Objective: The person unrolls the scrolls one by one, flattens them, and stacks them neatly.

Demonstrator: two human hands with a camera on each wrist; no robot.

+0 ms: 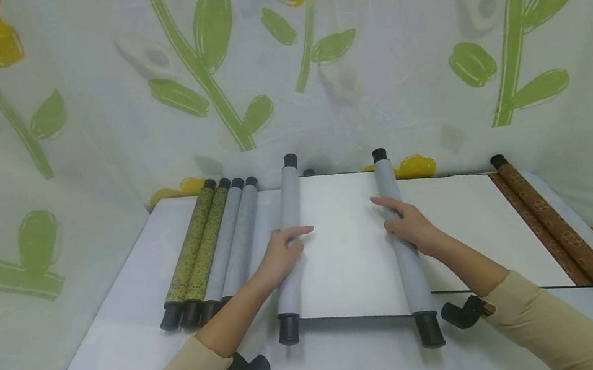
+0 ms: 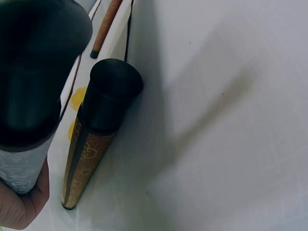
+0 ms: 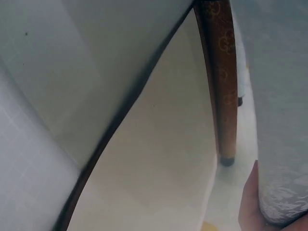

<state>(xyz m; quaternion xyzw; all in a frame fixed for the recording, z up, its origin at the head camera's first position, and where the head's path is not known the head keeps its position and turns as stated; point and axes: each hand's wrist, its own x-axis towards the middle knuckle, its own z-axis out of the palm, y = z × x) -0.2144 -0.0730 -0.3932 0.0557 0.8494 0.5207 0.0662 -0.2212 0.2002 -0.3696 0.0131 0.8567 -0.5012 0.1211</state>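
Head view: left hand point(image 1: 282, 254) grips left grey roller point(image 1: 290, 292), right hand point(image 1: 413, 229) grips right grey roller point(image 1: 416, 282), index fingers point(image 1: 302, 230) straight; white sheet point(image 1: 346, 247) between, mid-table point(image 1: 366, 369). Two green rolls point(image 1: 191, 250), two grey rolls point(image 1: 221, 257) lie side by side near left edge; brown scroll point(image 1: 552, 220) lies along right edge.

Left wrist view: left hand curls round roller beneath black end cap point(image 2: 33, 86); patterned roll point(image 2: 86, 159) lies beyond.

Right wrist view: right hand curls round roller; dark-edged pale sheet point(image 3: 154, 134) stretches beside.

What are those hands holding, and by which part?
The left hand grips the left grey roll, the right hand the right grey roll, both near the middle.
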